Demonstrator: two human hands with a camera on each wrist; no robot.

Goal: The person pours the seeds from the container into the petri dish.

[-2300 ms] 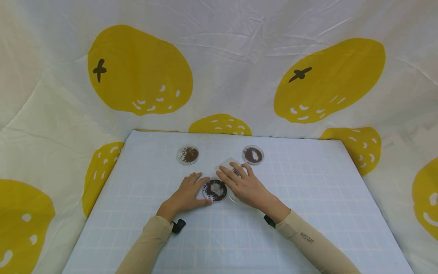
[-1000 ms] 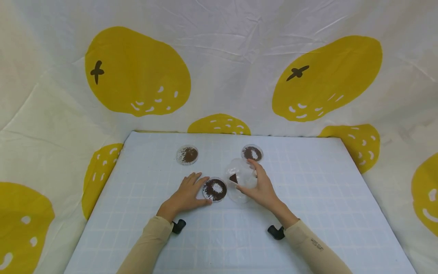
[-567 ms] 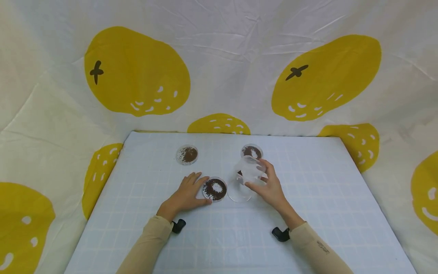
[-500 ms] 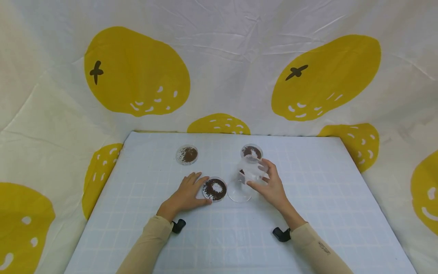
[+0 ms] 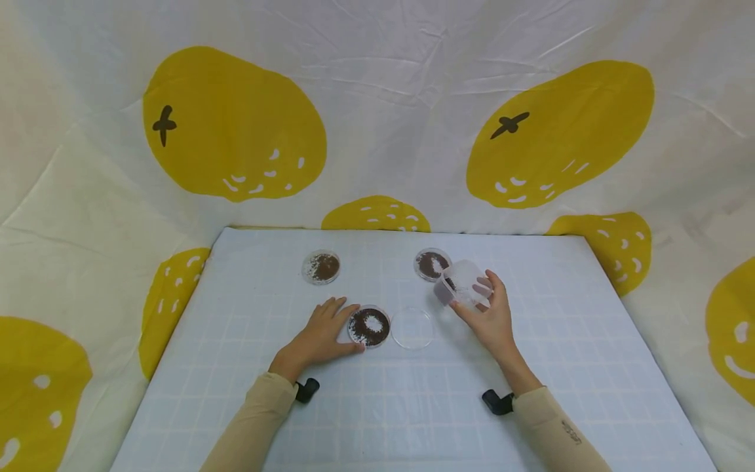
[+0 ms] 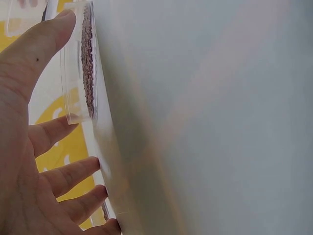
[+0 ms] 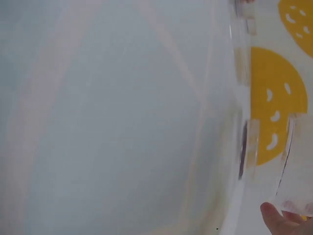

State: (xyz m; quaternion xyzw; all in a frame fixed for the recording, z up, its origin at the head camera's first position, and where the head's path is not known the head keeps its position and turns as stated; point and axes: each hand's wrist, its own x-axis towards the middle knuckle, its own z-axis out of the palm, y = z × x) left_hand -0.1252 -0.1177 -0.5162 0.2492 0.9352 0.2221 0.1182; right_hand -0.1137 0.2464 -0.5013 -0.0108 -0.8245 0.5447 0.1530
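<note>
My left hand [image 5: 321, 334] lies on the table, its thumb and index finger gripping opposite sides of a petri dish [image 5: 369, 326]. Dark brown granules fill this dish around a pale bare patch; the left wrist view shows them as a layer behind the clear wall [image 6: 88, 63]. Up and to the right, my right hand [image 5: 486, 314] holds a clear plastic box [image 5: 463, 283] tilted above the table, with a little dark material in one corner. In the right wrist view, only fingertips [image 7: 274, 218] and part of the box show. A clear round lid [image 5: 412, 328] lies right beside the dish.
Two more petri dishes with brown granules stand farther back, one dish [image 5: 321, 267] at left and another dish [image 5: 428, 263] at right, close behind the box. A pale checked cloth covers the table [image 5: 377, 413]. A patterned curtain [image 5: 395, 131] hangs behind it.
My right hand has lifted the clear box from beside the front dish and carried it right, uncovering the round lid on the table. My left hand has stayed at the dish.
</note>
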